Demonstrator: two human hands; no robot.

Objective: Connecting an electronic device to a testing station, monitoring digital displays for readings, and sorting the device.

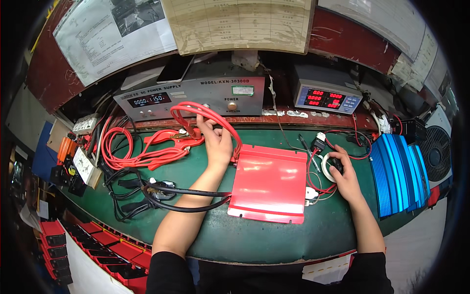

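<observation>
My left hand (218,144) reaches forward past the red box's far left corner, fingers extended beneath a loop of thick red cable (208,111). Its fingertips are partly behind the cable; I see nothing clearly gripped. Beside it lies a red clamp (188,142). The flat red metal box (268,183) rests mid-bench, with thick black cables (196,192) running from its left side across my left forearm. My right hand (346,176) curls its fingers round a small dark object (336,166) whose kind is unclear. Against it sits a white ring (327,169).
A grey power supply (191,95) and a small meter with red digits (325,93) stand at the back. Blue finned housings (396,174) and a fan (435,152) are at right. Coiled red leads (117,152) and a white socket strip (87,166) lie left. Red-and-black cases (110,250) sit lower left.
</observation>
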